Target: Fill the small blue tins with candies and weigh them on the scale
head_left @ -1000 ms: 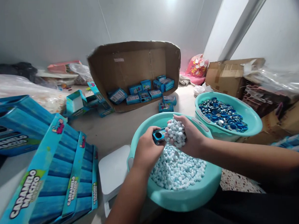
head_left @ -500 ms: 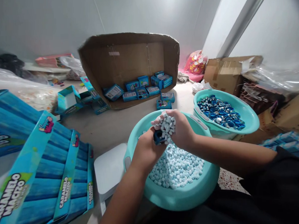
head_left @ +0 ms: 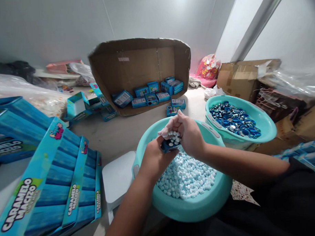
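Note:
My left hand grips a small blue candy box above a teal basin full of white and pale blue candies. My right hand is cupped and tilted over the box, holding a handful of candies against its opening. Both hands touch each other over the middle of the basin.
A second teal basin with blue and silver lids stands to the right. An open cardboard box with several small blue boxes lies behind. Blue CARAMELO MACIZO display cartons lie at left, a white stool beside the basin.
My right hand has tilted further over the box and the handful of candies in it has shrunk. My left hand keeps the box in the same spot.

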`<state>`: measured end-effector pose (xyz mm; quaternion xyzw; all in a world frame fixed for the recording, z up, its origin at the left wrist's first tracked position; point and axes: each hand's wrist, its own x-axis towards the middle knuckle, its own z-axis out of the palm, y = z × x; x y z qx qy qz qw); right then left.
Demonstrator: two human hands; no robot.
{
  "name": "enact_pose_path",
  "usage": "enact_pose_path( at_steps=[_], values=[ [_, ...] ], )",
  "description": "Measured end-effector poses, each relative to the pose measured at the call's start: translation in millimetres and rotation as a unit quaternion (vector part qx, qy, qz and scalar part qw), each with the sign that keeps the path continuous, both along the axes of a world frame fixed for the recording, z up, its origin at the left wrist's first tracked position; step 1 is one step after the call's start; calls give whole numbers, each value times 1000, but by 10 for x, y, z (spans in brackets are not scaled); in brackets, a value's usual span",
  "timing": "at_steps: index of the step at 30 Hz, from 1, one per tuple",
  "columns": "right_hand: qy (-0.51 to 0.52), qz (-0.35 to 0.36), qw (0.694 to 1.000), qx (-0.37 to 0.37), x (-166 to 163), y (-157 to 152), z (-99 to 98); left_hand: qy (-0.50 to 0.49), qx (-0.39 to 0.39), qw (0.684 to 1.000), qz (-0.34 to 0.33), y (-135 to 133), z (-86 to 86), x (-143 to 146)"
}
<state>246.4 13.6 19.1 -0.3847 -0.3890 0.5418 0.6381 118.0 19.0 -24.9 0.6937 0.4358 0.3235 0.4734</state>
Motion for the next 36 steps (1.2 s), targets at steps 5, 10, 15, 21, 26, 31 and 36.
enact_pose_path(
  at_steps=[5,10,15,21,26,31,36],
  values=[
    [-32,37,997,55,-9,-77,20,-37,-20,999,1,21,14,-1],
    [-87,47,990,104,67,-116,16,-99,-12,995,-3,40,28,0],
    [-167,79,977,103,114,-135,57,-77,-21,997,-1,58,14,1],
    [-392,4,901,186,289,-228,198,-71,-20,997,1,53,-22,3],
    [-606,-8,787,113,513,-249,108,-25,-2,999,33,49,-38,19],
    [-632,32,771,80,456,-251,-64,22,17,999,17,47,0,38],
    [-533,28,835,133,348,-210,-166,4,25,999,-26,19,43,45]
  ],
)
